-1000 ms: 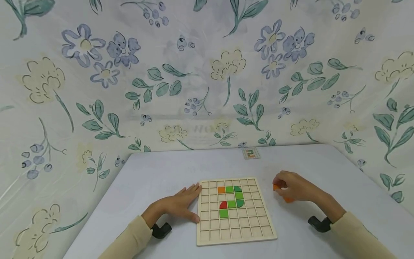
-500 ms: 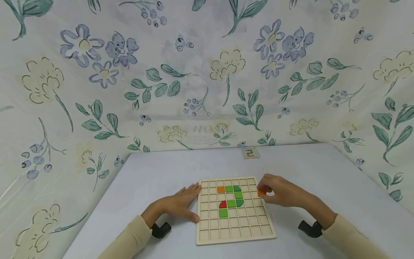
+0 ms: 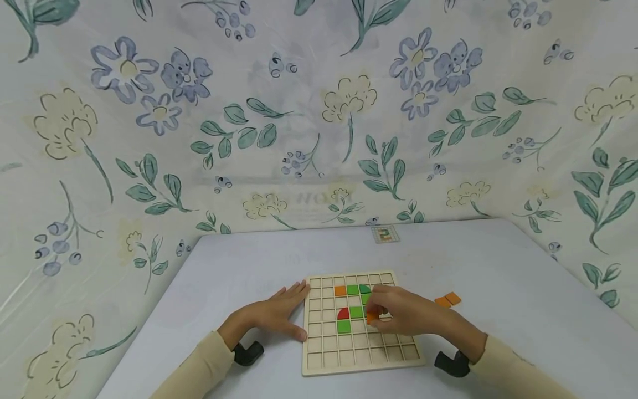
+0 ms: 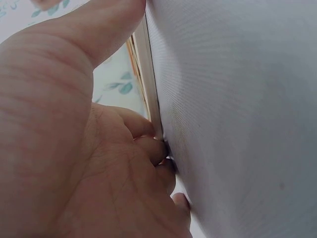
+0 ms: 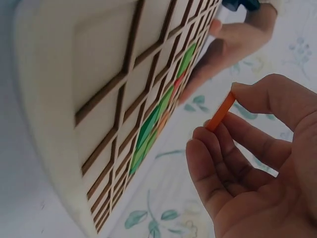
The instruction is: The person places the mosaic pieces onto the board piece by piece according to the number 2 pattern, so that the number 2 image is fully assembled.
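A wooden grid board (image 3: 330,361) lies on the white table, with green, red and orange tiles set in some of its cells. Against its left edge rests my left hand (image 3: 276,317), fingers spread and thumb touching the lower side; the left wrist view shows the fingertips at the board's rim (image 4: 143,69). My right hand (image 3: 411,311) is over the right half of the board. It pinches an orange tile (image 5: 221,113) between thumb and fingertips, held above the board surface in the right wrist view. The hand hides some of the green tiles in the head view.
Two orange tiles (image 3: 447,300) lie on the table to the right of the board. A small card (image 3: 385,234) with a coloured grid pattern sits near the table's back edge. Behind the table hangs a flower-patterned cloth (image 3: 299,133).
My right hand has carried the orange tile leftward from the tabletop at the right to over the board, uncovering two orange tiles there. My left hand has stayed put.
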`<state>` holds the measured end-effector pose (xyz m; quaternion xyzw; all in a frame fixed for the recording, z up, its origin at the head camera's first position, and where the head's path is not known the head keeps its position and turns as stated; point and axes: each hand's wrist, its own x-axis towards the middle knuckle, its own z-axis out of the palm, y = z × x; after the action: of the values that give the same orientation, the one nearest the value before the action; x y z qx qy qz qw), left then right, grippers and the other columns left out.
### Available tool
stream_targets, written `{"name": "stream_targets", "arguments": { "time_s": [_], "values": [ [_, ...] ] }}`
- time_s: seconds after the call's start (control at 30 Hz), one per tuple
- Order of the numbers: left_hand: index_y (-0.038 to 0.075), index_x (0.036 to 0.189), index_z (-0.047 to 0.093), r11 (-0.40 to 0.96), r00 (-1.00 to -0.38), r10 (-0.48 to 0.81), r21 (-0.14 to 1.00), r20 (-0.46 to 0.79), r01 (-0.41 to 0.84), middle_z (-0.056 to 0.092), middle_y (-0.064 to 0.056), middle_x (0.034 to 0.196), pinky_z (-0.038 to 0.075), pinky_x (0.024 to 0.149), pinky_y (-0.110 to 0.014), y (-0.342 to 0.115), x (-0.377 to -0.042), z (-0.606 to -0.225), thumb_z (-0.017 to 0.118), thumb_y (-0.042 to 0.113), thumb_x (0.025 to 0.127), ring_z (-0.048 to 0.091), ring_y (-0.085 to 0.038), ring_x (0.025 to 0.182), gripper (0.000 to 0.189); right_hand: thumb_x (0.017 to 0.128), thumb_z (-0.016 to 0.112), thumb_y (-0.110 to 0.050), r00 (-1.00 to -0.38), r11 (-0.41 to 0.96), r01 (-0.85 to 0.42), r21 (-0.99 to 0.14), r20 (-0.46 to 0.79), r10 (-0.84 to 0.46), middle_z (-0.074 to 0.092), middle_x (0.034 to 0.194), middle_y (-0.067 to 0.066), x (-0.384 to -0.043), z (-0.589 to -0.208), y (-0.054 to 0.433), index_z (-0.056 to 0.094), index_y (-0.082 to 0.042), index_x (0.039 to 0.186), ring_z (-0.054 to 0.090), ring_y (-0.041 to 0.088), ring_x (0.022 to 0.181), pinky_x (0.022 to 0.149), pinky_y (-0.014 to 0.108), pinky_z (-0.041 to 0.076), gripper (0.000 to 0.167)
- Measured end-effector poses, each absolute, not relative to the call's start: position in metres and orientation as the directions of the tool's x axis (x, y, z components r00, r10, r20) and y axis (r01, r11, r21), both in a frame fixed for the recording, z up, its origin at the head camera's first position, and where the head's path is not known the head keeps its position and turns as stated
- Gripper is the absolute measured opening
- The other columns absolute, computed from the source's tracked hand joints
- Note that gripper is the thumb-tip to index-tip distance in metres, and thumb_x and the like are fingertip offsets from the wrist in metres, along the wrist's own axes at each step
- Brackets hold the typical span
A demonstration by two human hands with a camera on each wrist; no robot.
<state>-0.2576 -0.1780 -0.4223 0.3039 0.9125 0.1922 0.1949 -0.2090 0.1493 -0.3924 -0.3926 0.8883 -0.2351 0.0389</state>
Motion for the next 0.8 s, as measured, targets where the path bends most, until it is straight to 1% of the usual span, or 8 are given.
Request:
{"name": "stream_targets", "arguments": {
  "time_s": [0.2,0.37,0.53,0.67,0.8],
  "values": [
    [-0.002,0.159,0.011,0.743,-0.740,0.628,0.467,-0.239,0.479,0.005,-0.020,0.168,0.005,0.127,-0.054,-0.178,-0.257,-0.422,0.078,0.050,0.081,0.004,-0.033,0.157,0.115,0.091,0.072,-0.013,-0.654,0.556,-0.706,-0.438,0.104,-0.750,0.058,0.093,-0.010,-0.206,-0.395,0.129,0.071,-0.013,0.102,0.051,0.001,0.081,0.072,0.012,0.051,0.012],
    [-0.002,0.159,0.012,0.749,-0.747,0.621,0.462,-0.237,0.476,0.006,-0.020,0.168,0.005,0.127,-0.054,-0.178,-0.256,-0.422,0.079,0.050,0.081,0.004,-0.034,0.157,0.115,0.090,0.075,-0.018,-0.617,0.546,-0.746,-0.381,0.088,-0.782,0.057,0.090,-0.009,-0.206,-0.399,0.115,0.072,-0.013,0.104,0.049,0.000,0.081,0.072,0.010,0.049,0.015],
    [-0.002,0.159,0.012,0.755,-0.747,0.621,0.440,-0.239,0.487,0.007,-0.020,0.168,0.006,0.127,-0.054,-0.178,-0.256,-0.422,0.077,0.051,0.081,0.005,-0.033,0.157,0.114,0.090,0.075,-0.020,-0.585,0.529,-0.771,-0.354,0.066,-0.808,0.061,0.095,-0.009,-0.204,-0.404,0.103,0.073,-0.013,0.104,0.049,-0.002,0.082,0.073,0.007,0.048,0.016],
    [-0.002,0.159,0.012,0.758,-0.744,0.622,0.424,-0.243,0.496,0.007,-0.020,0.168,0.007,0.127,-0.054,-0.177,-0.255,-0.421,0.076,0.052,0.081,0.006,-0.034,0.157,0.114,0.091,0.073,-0.018,-0.577,0.525,-0.769,-0.364,0.041,-0.816,0.061,0.099,-0.008,-0.202,-0.407,0.098,0.072,-0.013,0.104,0.049,-0.003,0.082,0.073,0.007,0.048,0.014],
    [-0.002,0.159,0.012,0.764,-0.745,0.619,0.412,-0.248,0.497,0.007,-0.020,0.168,0.007,0.127,-0.054,-0.177,-0.254,-0.419,0.076,0.052,0.081,0.006,-0.034,0.157,0.114,0.090,0.073,-0.020,-0.572,0.529,-0.776,-0.344,0.029,-0.820,0.061,0.100,-0.009,-0.202,-0.408,0.095,0.072,-0.014,0.104,0.050,-0.004,0.082,0.072,0.007,0.048,0.015]
  ]
}}
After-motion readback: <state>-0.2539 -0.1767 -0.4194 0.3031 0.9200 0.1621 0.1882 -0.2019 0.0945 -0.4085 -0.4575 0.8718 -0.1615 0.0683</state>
